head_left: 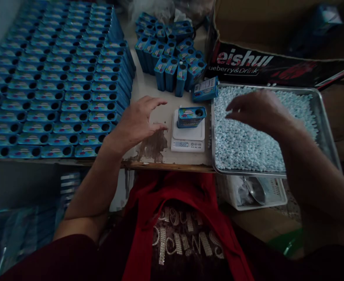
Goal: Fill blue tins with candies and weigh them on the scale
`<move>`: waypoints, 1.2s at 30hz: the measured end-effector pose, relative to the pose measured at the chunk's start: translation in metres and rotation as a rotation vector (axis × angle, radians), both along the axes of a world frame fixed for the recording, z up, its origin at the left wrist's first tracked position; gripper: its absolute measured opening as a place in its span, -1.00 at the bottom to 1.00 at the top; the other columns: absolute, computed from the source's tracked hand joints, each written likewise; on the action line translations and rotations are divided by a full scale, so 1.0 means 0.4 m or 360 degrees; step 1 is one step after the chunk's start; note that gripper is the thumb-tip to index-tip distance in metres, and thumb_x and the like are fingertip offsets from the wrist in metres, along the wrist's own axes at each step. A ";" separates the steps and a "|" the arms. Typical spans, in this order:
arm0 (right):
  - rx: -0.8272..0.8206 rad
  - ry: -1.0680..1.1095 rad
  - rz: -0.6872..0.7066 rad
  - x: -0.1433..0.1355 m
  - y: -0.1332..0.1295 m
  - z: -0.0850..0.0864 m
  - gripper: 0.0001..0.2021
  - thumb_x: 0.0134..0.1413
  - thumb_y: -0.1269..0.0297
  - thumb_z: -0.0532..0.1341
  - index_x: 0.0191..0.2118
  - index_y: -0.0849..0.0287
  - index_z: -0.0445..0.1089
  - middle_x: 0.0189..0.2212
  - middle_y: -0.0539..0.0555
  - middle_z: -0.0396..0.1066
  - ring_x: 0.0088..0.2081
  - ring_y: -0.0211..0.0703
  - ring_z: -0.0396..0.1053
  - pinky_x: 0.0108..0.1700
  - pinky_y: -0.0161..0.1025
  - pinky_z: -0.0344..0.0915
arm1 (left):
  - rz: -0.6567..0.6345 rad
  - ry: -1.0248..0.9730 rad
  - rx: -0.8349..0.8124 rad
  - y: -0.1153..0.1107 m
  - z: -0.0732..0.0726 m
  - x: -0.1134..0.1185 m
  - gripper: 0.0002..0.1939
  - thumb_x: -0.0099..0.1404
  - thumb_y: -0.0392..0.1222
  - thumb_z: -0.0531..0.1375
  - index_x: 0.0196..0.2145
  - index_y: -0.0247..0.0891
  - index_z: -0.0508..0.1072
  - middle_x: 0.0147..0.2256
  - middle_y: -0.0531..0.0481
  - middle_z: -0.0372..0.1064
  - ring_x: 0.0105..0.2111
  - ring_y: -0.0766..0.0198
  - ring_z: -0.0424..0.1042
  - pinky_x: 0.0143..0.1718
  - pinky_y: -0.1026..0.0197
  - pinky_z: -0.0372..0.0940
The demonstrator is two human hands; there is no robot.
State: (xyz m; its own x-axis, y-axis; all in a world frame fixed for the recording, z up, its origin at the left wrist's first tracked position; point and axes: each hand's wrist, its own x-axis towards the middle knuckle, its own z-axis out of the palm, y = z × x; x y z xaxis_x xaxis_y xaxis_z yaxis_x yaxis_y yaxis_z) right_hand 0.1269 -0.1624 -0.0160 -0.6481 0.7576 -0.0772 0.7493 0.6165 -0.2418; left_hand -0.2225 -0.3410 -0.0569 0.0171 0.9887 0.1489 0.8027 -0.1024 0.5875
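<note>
A small blue container (191, 117) with a dark round hole in its top stands on a white digital scale (187, 145), whose display is lit with digits that look like 1522. To the left of the scale is my left hand (141, 121), its thumb and fingers spread apart with nothing between them. My right hand (255, 111) hovers over a metal tray (325, 117) filled with small pale-blue and white pellets (245, 144). Its fingertips are drawn close together in a pinch; I cannot make out what, if anything, is between them.
Tight rows of blue containers (52, 78) cover the left of the table. A looser group of containers (170, 70) stands behind the scale, with one container (206, 89) lying tilted by the tray. A cardboard box (248, 64) is behind the tray; a white basket (273, 195) holds a metal scoop (255, 190) below.
</note>
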 end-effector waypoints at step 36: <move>0.0277 0.0914 -0.0258 -0.055 0.127 -0.198 -0.77 0.29 0.38 0.28 -0.10 0.14 0.73 -0.22 0.17 0.64 -0.27 0.02 0.52 -0.11 -0.06 0.41 | -0.0027 0.0049 -0.0199 0.175 0.026 0.161 -0.62 0.40 -0.26 0.45 0.14 -0.10 0.63 0.15 -0.09 0.69 0.17 -0.12 0.65 0.18 -0.04 0.51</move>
State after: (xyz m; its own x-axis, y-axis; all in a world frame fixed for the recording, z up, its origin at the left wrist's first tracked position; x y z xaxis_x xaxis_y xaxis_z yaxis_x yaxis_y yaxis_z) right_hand 0.1048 -0.1116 -0.0950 -0.4250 0.8201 0.3830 0.6168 0.5721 -0.5406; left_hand -0.1582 -0.2710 -0.0464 0.0370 0.9990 0.0238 0.8194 -0.0440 0.5716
